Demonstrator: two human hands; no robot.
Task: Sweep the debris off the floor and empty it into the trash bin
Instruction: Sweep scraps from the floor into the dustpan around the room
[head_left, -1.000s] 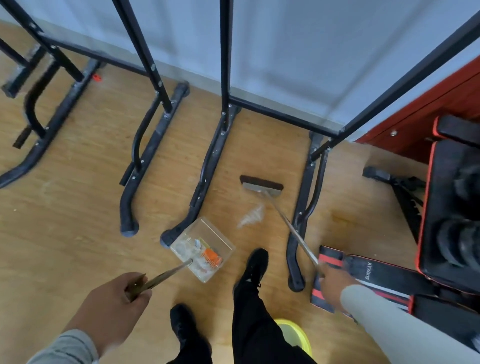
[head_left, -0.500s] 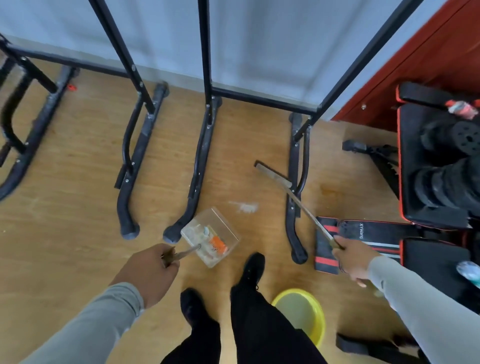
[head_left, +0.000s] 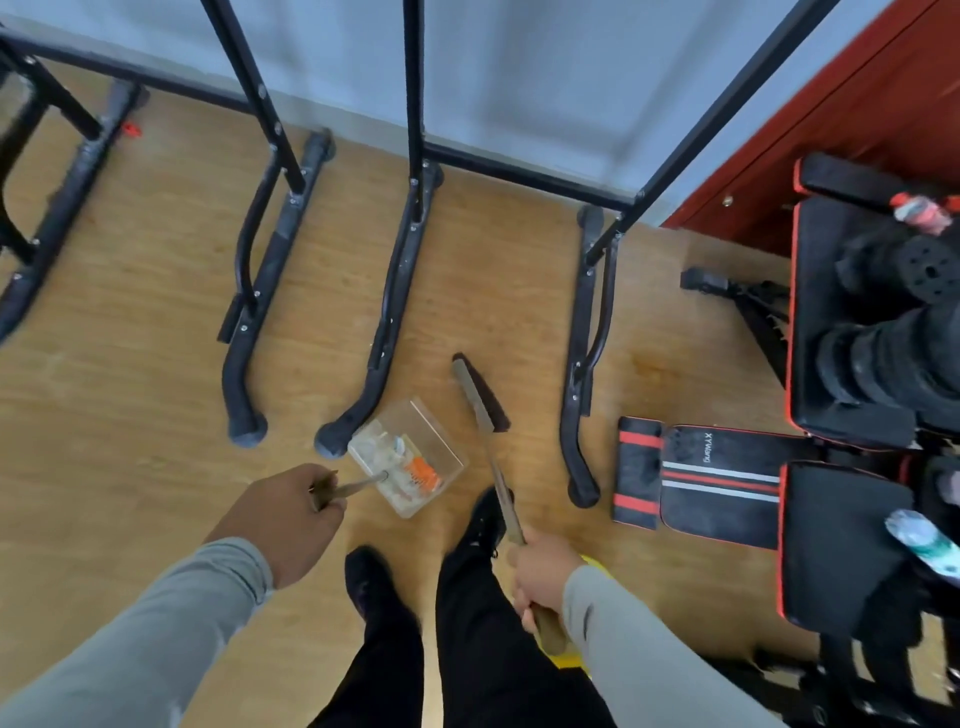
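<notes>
Left hand (head_left: 291, 512) grips the dustpan (head_left: 408, 457) handle, right hand (head_left: 543, 574) grips the broom (head_left: 480, 392) (head just right of the pan); bin (head_left: 566, 660) sits near, behind the right arm.

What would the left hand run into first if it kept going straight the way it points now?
Probably the clear dustpan: the left hand grips its handle, which points up and right into the pan. Past that lies the broom head, though depth is hard to judge.

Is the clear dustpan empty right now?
No, the clear dustpan already holds whitish scraps and an orange piece.
</notes>
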